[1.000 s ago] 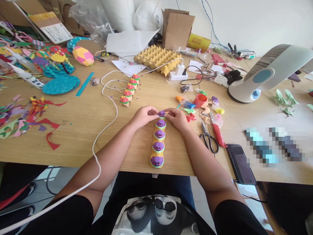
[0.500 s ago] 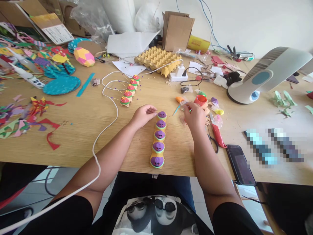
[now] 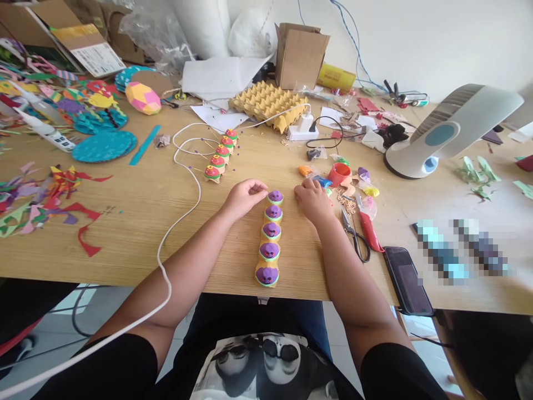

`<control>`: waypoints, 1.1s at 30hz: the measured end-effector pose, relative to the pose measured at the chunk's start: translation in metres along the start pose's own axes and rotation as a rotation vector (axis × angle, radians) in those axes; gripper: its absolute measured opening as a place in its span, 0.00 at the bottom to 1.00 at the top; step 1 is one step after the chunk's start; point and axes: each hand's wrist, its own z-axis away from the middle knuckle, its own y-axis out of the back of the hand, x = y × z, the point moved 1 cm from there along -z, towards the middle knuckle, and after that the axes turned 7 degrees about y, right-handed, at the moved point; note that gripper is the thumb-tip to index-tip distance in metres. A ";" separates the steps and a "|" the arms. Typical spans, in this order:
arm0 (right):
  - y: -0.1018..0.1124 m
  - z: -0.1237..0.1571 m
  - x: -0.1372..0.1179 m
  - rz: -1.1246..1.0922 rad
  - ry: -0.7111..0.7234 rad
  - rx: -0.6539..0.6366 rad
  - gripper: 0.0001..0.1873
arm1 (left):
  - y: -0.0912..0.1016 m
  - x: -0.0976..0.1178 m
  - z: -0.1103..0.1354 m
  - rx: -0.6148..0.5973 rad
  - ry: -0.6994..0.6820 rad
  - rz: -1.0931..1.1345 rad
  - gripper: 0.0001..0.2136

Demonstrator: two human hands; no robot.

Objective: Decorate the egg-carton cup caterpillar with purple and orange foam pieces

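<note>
A caterpillar-like row of egg-carton cups (image 3: 270, 239) with purple tops and green rims lies on the wooden table (image 3: 137, 222), running from the front edge away from me. My left hand (image 3: 244, 197) rests curled beside its far end, fingertips pinched close to the last purple cup (image 3: 275, 196). My right hand (image 3: 310, 199) sits on the table just right of that cup, fingers curled; whether it holds anything is hidden. A second row of cups (image 3: 220, 155) with red tops lies farther back.
Small modelling-clay bags (image 3: 366, 189) and an orange cup (image 3: 339, 173) lie right of my hand, then scissors (image 3: 353, 236), a red cutter (image 3: 367, 230) and a phone (image 3: 408, 280). A white cable (image 3: 183, 172), yellow egg tray (image 3: 266, 101), fan (image 3: 449, 130) and paper scraps (image 3: 50, 194) surround them.
My right hand left the far purple cup, reached right toward the clay bags, then came back beside the cup. The left hand stayed put.
</note>
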 end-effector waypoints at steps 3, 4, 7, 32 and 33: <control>-0.001 0.001 0.001 0.004 0.055 0.009 0.15 | -0.001 0.002 0.001 -0.020 0.004 0.004 0.12; -0.001 0.002 0.001 0.002 0.068 0.005 0.15 | -0.001 0.003 0.001 -0.025 0.006 0.005 0.12; -0.002 0.002 0.001 -0.005 0.065 0.008 0.15 | 0.000 0.005 0.003 -0.026 0.012 0.010 0.12; 0.005 0.004 -0.010 -0.737 -0.005 0.353 0.09 | 0.004 0.006 0.009 -0.060 0.001 -0.105 0.12; 0.001 0.003 -0.013 -0.844 -0.017 0.324 0.09 | 0.004 0.005 0.010 -0.062 0.008 -0.075 0.13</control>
